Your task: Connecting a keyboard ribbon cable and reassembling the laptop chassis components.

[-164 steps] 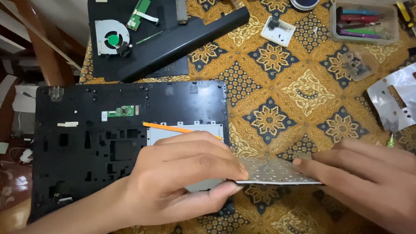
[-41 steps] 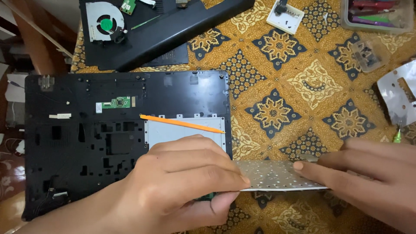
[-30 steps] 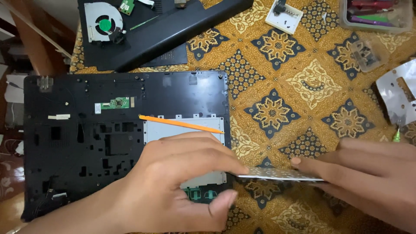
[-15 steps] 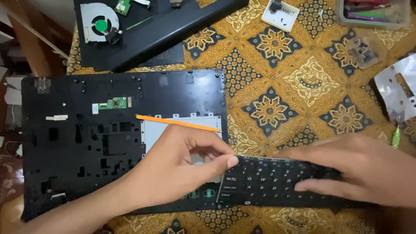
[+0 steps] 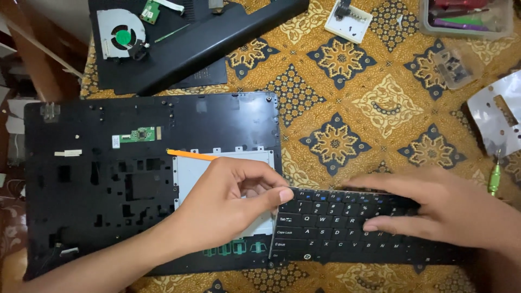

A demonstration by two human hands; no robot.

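A black laptop keyboard [image 5: 331, 230] lies keys-up on the patterned cloth, its left end resting against the right edge of the black laptop palmrest shell [image 5: 97, 179]. My left hand [image 5: 228, 203] pinches the keyboard's upper left corner between thumb and forefinger. Over the right half of the keyboard my right hand [image 5: 439, 209] lies flat, fingers pressing on the keys. The shell lies inside-up with a silver touchpad plate [image 5: 190, 168], an orange flat cable [image 5: 190, 155] and a small green circuit board [image 5: 138, 134].
A black laptop base with a fan [image 5: 120, 37] sits at the top left. A white small part [image 5: 348, 16], a clear box of tools [image 5: 467, 16], a clear bag of screws [image 5: 453, 62], a silver metal plate [image 5: 499, 111] and a green screwdriver [image 5: 494, 176] lie to the right.
The keyboard was held on edge showing its silver back; both hands flipped it over, and it now lies keys-up on the cloth beside the shell.
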